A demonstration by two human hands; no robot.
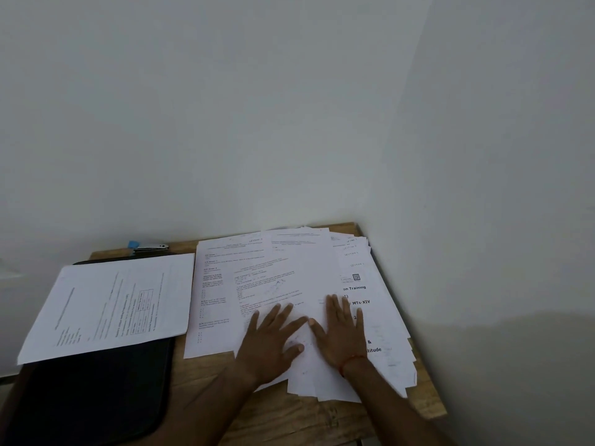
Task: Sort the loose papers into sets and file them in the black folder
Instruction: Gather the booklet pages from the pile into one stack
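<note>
Head view: left hand (273,336) and right hand (343,329) laid flat, fingers spread, nothing gripped, pressed on loose papers (289,278) lower centre, likely for fanning out. Black folder (96,391) lower left, topped by sorted sheet (112,300).

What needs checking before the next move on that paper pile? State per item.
1. Left hand and right hand flat on the loose papers: ok.
2. Grip on a single sheet: neither hand pinches one: not ok.
3. Pile sorted into sets: fanned and overlapping: not ok.
4. Black folder free for filing: a printed sheet lies across it: not ok.
5. Stapler out of the hands' way, at the table's back edge: ok.
6. Pile fully on the table along its right edge: cannot tell.
</note>
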